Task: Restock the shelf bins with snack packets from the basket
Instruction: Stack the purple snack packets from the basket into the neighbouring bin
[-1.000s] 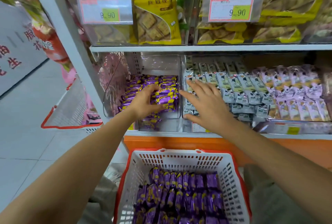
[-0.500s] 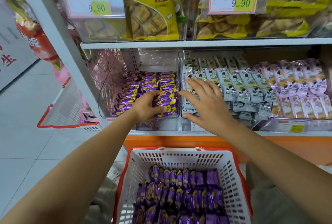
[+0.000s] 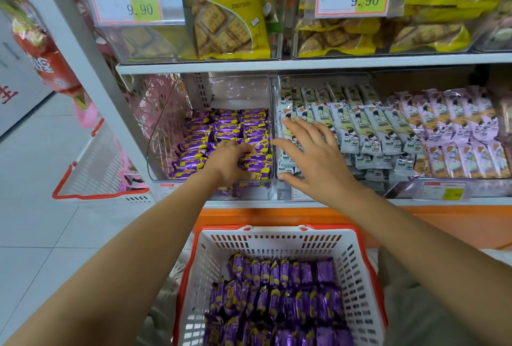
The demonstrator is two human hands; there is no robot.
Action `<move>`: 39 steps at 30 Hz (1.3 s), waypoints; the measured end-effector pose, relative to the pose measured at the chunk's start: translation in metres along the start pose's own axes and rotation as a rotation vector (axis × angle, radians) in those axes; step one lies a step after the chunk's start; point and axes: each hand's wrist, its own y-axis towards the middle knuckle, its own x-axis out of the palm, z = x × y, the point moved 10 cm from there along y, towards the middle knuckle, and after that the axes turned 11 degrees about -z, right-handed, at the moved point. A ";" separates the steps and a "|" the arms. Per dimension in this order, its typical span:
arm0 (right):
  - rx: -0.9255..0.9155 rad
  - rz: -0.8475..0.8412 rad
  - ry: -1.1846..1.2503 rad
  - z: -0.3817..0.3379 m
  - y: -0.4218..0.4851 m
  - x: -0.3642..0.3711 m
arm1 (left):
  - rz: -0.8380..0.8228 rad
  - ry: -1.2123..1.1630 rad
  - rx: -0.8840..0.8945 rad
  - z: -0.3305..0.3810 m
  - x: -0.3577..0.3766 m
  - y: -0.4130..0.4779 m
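Observation:
A clear shelf bin (image 3: 241, 90) on the middle shelf holds rows of purple-and-yellow snack packets (image 3: 221, 135). My left hand (image 3: 227, 162) is inside this bin, fingers curled over the front packets; whether it grips one I cannot make out. My right hand (image 3: 313, 157) hovers with fingers spread at the divider between this bin and the neighbouring one. Below, a white basket with a red rim (image 3: 357, 268) holds several rows of purple snack packets (image 3: 279, 301).
The neighbouring clear bin (image 3: 327, 79) holds grey-white cartoon packets (image 3: 365, 129), and lilac packets (image 3: 457, 135) lie further right. Yellow biscuit bags (image 3: 230, 13) and price tags fill the top shelf. Another red-rimmed basket (image 3: 91, 168) stands on the tiled floor at left.
The view has drifted down slightly. My left hand has pushed a little deeper over the purple packets in the bin. My right hand has hardly moved.

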 end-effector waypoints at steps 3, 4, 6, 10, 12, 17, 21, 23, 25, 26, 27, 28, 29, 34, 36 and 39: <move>0.001 0.002 0.009 0.000 0.000 0.000 | 0.008 0.047 -0.030 0.003 0.000 0.001; 0.001 0.002 0.010 0.000 0.000 0.000 | 0.007 0.049 -0.038 0.003 0.000 0.002; -0.001 0.003 0.011 0.000 0.000 0.000 | 0.002 0.067 -0.062 0.001 0.000 0.003; -0.004 0.006 0.011 0.000 0.000 0.001 | 0.018 0.099 -0.106 0.004 -0.001 0.003; -0.006 0.006 0.004 0.000 0.000 0.001 | 0.039 0.060 -0.100 0.005 -0.004 0.002; -0.019 0.008 0.023 0.000 -0.001 0.001 | 0.079 0.030 -0.023 0.007 -0.008 -0.006; -0.040 0.002 0.078 0.000 -0.005 -0.002 | 0.295 -0.070 0.024 0.009 -0.028 -0.030; -0.069 0.039 0.092 -0.006 -0.011 -0.011 | 0.434 -0.098 0.074 0.014 -0.039 -0.051; -0.146 0.107 0.136 -0.020 -0.019 -0.025 | 0.568 -0.089 0.145 0.021 -0.046 -0.077; -0.198 0.136 0.169 -0.029 -0.025 -0.032 | 0.618 -0.081 0.177 0.025 -0.045 -0.091; -0.255 0.162 0.196 -0.040 -0.032 -0.037 | 0.650 -0.076 0.198 0.029 -0.041 -0.103; -0.311 0.174 0.216 -0.050 -0.040 -0.039 | 0.664 -0.075 0.209 0.031 -0.035 -0.114; -0.360 0.166 0.236 -0.061 -0.049 -0.037 | 0.663 -0.076 0.211 0.033 -0.025 -0.124; -0.312 -0.275 0.283 -0.088 -0.084 0.038 | 0.493 -0.061 0.108 0.022 0.058 -0.146; -0.216 -0.522 0.282 -0.088 -0.101 0.085 | 0.331 -0.085 0.012 0.008 0.102 -0.145; -0.080 -0.758 0.336 -0.086 -0.131 0.144 | 0.055 -0.095 -0.157 -0.015 0.171 -0.146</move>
